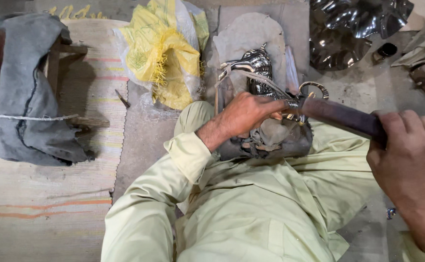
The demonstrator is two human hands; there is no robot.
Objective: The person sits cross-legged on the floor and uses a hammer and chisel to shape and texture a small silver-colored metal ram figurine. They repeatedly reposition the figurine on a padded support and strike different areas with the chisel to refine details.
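We sit on floor [144, 140], polished metal animal figure [256, 65] braced in lap against dark worn pad [270, 145]. Left hand [244, 114] closed over figure's body. Right hand [409, 160] wrapped round dark bar-like tool [338, 116], perhaps file, tip at figure. Figure looks heavy, rigid, slippery; body safest grip, thin horns fragile. Yellow bag [164, 48] beyond.

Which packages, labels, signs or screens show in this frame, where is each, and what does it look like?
Crumpled yellow and clear plastic bag: on the floor at top centre, left of the shiny metal horse-shaped figure; faint print, frayed yellow fringe.
No labels, signs or screens visible.
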